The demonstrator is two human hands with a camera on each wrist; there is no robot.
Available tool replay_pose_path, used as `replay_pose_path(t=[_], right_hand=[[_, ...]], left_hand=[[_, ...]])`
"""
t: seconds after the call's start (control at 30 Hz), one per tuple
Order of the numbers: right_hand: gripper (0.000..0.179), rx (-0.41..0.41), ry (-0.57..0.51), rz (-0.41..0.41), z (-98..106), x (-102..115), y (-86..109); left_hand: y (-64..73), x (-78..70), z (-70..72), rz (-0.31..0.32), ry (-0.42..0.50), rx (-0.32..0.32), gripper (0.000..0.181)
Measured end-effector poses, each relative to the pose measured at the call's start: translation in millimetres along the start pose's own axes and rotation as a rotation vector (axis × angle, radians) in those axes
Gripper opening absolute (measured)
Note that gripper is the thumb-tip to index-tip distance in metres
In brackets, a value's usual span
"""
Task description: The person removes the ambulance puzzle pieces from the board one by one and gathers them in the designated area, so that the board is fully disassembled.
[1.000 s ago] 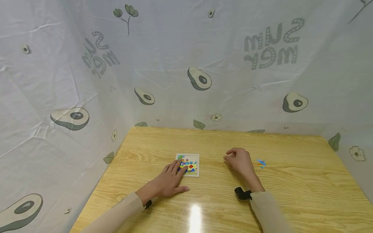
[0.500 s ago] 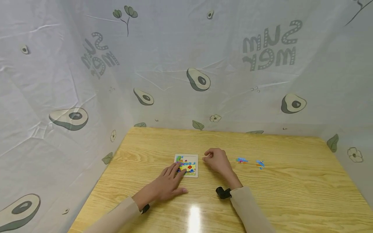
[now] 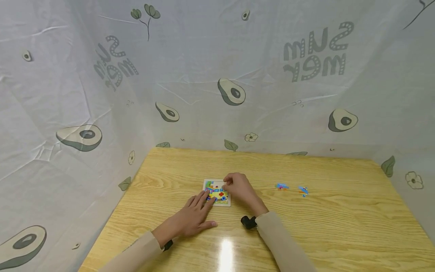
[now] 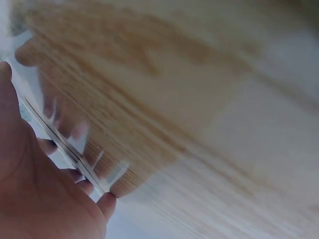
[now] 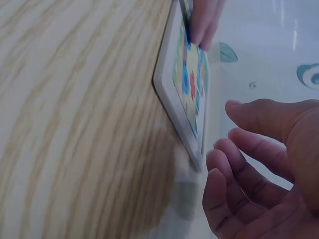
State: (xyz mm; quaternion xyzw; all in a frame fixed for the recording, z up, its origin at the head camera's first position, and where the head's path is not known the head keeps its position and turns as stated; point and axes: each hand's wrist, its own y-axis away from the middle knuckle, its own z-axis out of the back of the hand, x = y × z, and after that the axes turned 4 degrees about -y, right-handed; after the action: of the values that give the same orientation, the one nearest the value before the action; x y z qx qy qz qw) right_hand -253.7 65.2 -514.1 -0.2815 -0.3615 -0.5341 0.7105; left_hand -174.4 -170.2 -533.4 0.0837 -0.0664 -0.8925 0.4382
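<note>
A small jigsaw puzzle board lies on the wooden table, with a pale frame and a colourful vehicle picture bearing a red cross. Its upper part is pale and bare. My left hand rests its spread fingers on the board's left and lower part, thumb out on the table. Over the board's upper right side is my right hand, fingers loosely curled. In the right wrist view, the thumb stands apart from the curled fingers beside the frame, and nothing shows between them. The left wrist view catches the board's edge beneath the left fingers.
Two loose blue and orange puzzle pieces, one nearer piece and one farther right, lie right of the right hand. A pale curtain printed with avocados hangs behind and left of the table.
My right hand has moved left from beside the loose pieces to the board's upper right, uncovering the nearer piece. The left hand has stayed on the board.
</note>
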Motion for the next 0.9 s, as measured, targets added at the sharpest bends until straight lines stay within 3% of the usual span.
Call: replay_pose_path(t=[0.33,0.9], right_hand=[[0.021,0.060,0.044,0.069,-19,12,-9.3],[0.016,0.081,0.100,0.072,-36,15,-18.8]], left_hand=[[0.5,0.8,2.7,-0.024,-0.039,-0.018,0.086],[2.1,-3.7,3.5,-0.014,-0.051,-0.002,0.085]])
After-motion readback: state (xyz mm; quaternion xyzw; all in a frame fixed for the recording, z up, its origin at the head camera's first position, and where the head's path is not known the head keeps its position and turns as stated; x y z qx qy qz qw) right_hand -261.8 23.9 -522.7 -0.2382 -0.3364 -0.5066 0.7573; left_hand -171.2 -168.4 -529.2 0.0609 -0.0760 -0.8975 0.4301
